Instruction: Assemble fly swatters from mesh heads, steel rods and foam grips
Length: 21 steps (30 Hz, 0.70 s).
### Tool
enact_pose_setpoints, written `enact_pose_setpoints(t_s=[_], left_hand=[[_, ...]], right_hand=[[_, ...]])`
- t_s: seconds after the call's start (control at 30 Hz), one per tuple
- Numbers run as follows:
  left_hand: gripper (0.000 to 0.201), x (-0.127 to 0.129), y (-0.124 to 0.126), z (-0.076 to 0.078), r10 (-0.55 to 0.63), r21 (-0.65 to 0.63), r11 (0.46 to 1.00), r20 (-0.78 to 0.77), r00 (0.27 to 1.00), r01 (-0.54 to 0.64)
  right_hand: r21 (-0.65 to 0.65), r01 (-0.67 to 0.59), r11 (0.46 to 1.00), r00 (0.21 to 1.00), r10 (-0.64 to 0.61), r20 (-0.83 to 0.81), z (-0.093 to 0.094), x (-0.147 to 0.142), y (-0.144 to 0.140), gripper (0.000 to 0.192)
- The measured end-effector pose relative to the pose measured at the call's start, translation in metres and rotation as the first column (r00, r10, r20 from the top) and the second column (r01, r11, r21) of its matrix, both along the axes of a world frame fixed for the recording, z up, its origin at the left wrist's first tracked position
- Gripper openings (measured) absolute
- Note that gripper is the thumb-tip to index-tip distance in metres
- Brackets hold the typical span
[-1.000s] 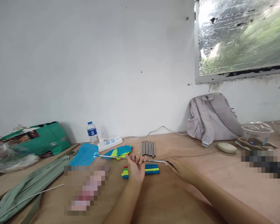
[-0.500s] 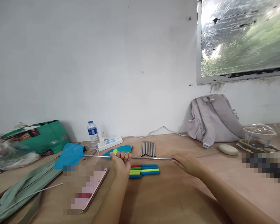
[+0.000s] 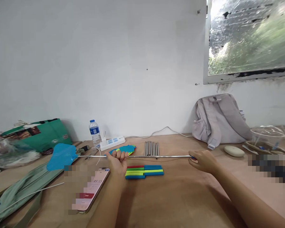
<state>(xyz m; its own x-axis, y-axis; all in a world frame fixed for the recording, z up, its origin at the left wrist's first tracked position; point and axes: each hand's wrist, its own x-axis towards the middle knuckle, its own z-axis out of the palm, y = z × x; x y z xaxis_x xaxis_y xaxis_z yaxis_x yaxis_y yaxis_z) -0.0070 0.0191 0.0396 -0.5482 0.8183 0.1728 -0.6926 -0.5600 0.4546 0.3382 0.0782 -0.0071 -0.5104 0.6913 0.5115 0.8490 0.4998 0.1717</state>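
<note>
Hands clench the swatter rod (image 3: 156, 156): left hand (image 3: 117, 162) fisted mid-rod, right hand (image 3: 203, 161) at its end; foam sleeves (image 3: 144, 171) lie beneath the rod.

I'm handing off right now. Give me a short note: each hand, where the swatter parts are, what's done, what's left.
Left hand fisted around the metal rod near its middle. Right hand grips the rod's handle end. Blue swatter head is on the rod's far left end, rod fully drawn out and level above the table.
Spare rods and foam grips lie beside the left hand, spare heads behind it.
Done: one swatter extended. Left: spare parts lie loose.
</note>
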Motion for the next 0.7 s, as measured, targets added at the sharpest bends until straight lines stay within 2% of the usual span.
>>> enact_pose_setpoints(t_s=[0.23,0.53,0.7], left_hand=[[0.047,-0.002,0.001,-0.002,0.030,-0.008,1.000,0.010,1.000,-0.030],[0.047,-0.009,0.005,-0.013,0.043,-0.056,0.998,0.050,0.998,-0.040],[0.048,-0.011,0.008,-0.016,-0.008,-0.039,0.999,0.030,1.000,0.009]], right_hand=[[0.054,0.087,0.995,0.996,-0.088,0.017,0.000,0.029,0.006,0.024],[0.139,0.047,0.989,0.997,-0.055,0.049,-0.002,0.043,0.008,0.025],[0.160,0.028,0.987,0.996,-0.041,0.074,-0.004,0.047,0.008,0.025]])
